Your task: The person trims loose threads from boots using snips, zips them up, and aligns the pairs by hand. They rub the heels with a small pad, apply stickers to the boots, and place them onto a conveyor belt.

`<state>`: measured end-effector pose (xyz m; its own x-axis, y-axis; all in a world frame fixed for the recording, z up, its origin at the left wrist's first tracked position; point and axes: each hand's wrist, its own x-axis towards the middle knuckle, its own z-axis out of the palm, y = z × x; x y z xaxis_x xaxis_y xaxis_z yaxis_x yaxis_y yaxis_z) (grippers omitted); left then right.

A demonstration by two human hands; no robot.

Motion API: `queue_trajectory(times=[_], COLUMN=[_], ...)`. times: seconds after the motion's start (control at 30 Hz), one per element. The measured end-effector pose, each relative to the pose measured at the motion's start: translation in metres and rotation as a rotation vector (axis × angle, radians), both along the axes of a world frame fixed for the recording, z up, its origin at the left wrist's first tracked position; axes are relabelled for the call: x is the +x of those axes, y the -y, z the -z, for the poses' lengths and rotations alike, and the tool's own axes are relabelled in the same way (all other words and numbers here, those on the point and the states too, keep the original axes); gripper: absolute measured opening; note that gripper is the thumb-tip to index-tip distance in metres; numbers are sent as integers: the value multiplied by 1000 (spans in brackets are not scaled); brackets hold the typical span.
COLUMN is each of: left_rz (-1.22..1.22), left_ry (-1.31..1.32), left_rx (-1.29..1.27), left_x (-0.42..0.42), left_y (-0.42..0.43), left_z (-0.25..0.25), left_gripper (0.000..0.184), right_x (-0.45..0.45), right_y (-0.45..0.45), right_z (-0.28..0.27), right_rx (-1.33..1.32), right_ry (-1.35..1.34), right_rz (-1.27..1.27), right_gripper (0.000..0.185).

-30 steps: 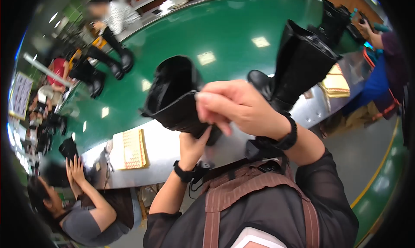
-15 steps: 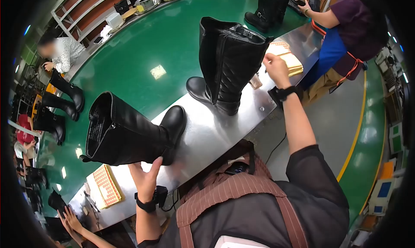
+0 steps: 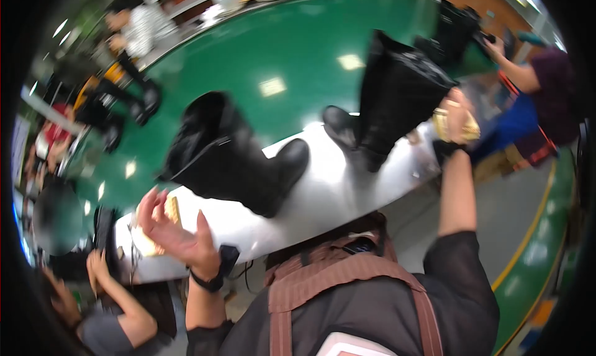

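Note:
Two tall black boots stand upright before me on a shiny metal ledge (image 3: 248, 229). The left boot (image 3: 239, 163) has its toe to the right; the right boot (image 3: 394, 98) has its toe to the left. My left hand (image 3: 177, 232) is raised with fingers spread and holds nothing. It is partly in front of a stack of yellowish printed sheets (image 3: 144, 241). At the right boot's far side, my right hand (image 3: 458, 117) reaches over another yellowish sheet stack (image 3: 473, 129). Motion smears its fingers, so its grip is unclear.
A green belt surface (image 3: 292, 58) runs behind the ledge. More black boots (image 3: 146, 98) stand at the far left, and others (image 3: 456, 30) at the back right. Co-workers sit at the right (image 3: 552, 83), the lower left (image 3: 118, 322) and across the belt (image 3: 143, 30).
My left hand has come off the left boot and opened. My right hand has moved from the right boot's top edge to the sheet stack. The whole view has shifted and blurred.

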<state>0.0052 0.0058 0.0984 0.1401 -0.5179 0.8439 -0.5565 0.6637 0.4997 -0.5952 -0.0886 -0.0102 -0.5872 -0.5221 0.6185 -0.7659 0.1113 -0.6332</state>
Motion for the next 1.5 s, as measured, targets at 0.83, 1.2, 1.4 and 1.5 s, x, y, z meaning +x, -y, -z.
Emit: queue_trajectory(times=[0.83, 1.2, 1.4, 1.5], left_rz=[-220, -229, -217, -233], left_ry=[221, 254, 261, 287], left_rx=[-65, -126, -130, -112], left_x=[-61, -69, -75, -79], left_y=[16, 17, 18, 13], left_z=[-47, -42, -43, -43], left_gripper=[24, 29, 28, 29], right_x=[352, 337, 325, 333], right_y=[-92, -98, -110, -98], right_z=[-207, -224, -229, -216], right_rx=[75, 127, 115, 95], right_ry=[-191, -255, -126, -265], right_rz=[-969, -953, -850, -951], right_gripper=[23, 18, 14, 19])
